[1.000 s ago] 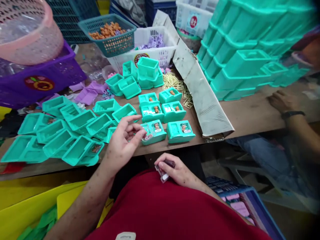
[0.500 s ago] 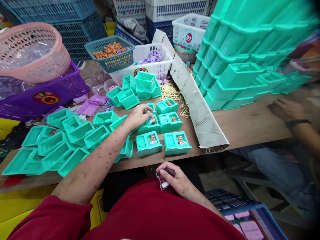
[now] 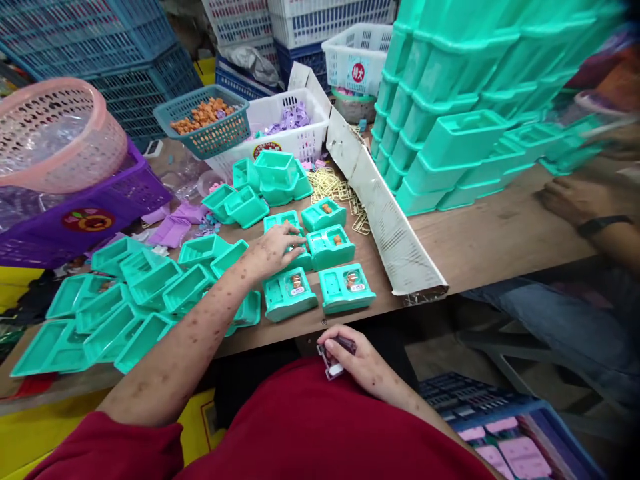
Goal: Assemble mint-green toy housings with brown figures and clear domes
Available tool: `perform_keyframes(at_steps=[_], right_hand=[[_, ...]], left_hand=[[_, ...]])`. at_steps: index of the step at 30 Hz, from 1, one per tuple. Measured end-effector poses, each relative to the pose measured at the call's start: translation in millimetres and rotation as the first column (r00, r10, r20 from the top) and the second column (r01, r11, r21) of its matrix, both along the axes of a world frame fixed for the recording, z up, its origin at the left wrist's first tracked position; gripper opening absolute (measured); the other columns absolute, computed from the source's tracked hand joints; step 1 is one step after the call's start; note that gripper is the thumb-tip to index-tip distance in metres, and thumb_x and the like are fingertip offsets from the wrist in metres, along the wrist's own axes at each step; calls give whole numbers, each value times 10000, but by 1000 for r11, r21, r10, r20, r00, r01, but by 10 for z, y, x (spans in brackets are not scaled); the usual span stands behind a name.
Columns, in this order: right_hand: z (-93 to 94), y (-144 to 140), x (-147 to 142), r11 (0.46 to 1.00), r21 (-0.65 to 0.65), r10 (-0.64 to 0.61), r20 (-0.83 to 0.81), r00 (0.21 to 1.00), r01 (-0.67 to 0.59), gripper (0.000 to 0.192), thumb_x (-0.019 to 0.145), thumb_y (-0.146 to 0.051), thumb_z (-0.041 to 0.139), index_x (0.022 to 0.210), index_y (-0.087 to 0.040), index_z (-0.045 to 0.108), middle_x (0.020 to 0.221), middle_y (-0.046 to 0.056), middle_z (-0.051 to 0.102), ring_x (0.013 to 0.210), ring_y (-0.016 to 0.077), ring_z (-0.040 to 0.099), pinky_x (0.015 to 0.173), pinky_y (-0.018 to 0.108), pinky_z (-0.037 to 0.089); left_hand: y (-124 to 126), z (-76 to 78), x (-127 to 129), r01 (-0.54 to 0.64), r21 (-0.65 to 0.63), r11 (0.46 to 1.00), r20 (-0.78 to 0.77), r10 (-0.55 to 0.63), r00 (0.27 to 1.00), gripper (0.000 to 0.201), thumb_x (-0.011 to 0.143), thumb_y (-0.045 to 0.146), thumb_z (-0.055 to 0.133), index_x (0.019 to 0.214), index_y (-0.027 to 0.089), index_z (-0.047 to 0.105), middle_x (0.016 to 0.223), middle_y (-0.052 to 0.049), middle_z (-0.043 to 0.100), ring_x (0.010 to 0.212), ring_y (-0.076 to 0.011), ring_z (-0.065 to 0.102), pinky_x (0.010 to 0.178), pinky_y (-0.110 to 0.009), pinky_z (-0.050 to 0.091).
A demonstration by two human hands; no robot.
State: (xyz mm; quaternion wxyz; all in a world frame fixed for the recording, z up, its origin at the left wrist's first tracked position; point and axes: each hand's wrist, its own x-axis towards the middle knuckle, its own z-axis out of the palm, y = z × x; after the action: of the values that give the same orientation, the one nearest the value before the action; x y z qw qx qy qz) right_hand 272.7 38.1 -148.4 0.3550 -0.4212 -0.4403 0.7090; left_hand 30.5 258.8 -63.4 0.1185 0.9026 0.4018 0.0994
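My left hand reaches over the table with its fingers stretched and a little apart, resting on a teal plastic case in the left column. It hides most of that case. Below it sits another teal case, with a clear window over a small orange figure and a white label. Beside that is a similar windowed case. Two cases farther up, one a teal case, show an orange figure in the recess. Near my lap, my right hand is closed around small clear plastic pieces with a white part.
Teal trays crowd the left. A cardboard strip divides the table, with a tall teal stack beyond it. Behind stands a blue-green basket of orange figures. At right is another person's hand.
My left hand has shifted slightly nearer over the left-column case, its fingers spreading over it. My right hand keeps its hold on the clear pieces. The view has swung a little.
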Motion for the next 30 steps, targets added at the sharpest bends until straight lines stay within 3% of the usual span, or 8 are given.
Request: perform_keyframes(at_steps=[5, 11, 14, 18, 23, 30], right_hand=[[-4, -28, 32, 1000, -2, -22, 3, 1000, 22, 461, 1001, -646, 735, 1091, -195, 771, 854, 14, 687, 757, 149, 618, 696, 280, 500], [-28, -35, 33, 1000, -5, -31, 7, 1000, 31, 504, 980, -686, 738, 1077, -193, 771, 843, 15, 699, 741, 150, 624, 690, 285, 502], [-33, -50, 35, 999, -23, -40, 4, 999, 40, 511, 970, -698, 745, 1073, -198, 769, 835, 17, 696, 735, 156, 629, 683, 290, 503], [-55, -85, 45, 998, -37, -50, -1, 999, 50, 490, 981, -682, 743, 1071, -202, 765, 833, 14, 689, 727, 152, 630, 676, 285, 498], [-82, -105, 58, 997, -45, -58, -16, 998, 57, 463, 996, -658, 740, 1075, -202, 762, 836, 5, 675, 732, 142, 621, 685, 279, 495], [-17, -43, 24, 997, -25, -69, 1, 998, 69, 519, 950, -703, 766, 1064, -197, 765, 819, 8, 676, 731, 152, 611, 684, 284, 500]], left_hand=[[81, -28, -62, -3, -7, 1000, -11, 3, 1000, 406, 1066, 448, 602, 1359, 219, 764, 1410, -119, 742, 1359, -331, 658, 1203, -534, 518], [51, 59, 1, -37, -58, 998, -1, 38, 999, 303, 1049, 438, 609, 1065, 245, 843, 1358, -87, 787, 1334, -317, 689, 1210, -497, 501], [21, 65, 67, -139, -45, 989, 40, 141, 989, 242, 1010, 419, 670, 994, 234, 825, 1273, -95, 796, 1260, -320, 704, 1166, -482, 518], [-17, -2, 94, -244, -75, 967, 135, 252, 958, 284, 973, 402, 732, 1186, 223, 786, 1247, -100, 776, 1197, -306, 710, 1105, -457, 545], [-20, -92, 32, -243, -95, 965, 131, 254, 958, 292, 976, 451, 748, 1145, 225, 824, 1329, -120, 709, 1298, -331, 658, 1189, -474, 492], [6, -38, 71, -367, -100, 925, -95, 359, 929, 366, 966, 554, 734, 1218, 302, 818, 1349, -132, 635, 1331, -401, 533, 1198, -586, 419]])
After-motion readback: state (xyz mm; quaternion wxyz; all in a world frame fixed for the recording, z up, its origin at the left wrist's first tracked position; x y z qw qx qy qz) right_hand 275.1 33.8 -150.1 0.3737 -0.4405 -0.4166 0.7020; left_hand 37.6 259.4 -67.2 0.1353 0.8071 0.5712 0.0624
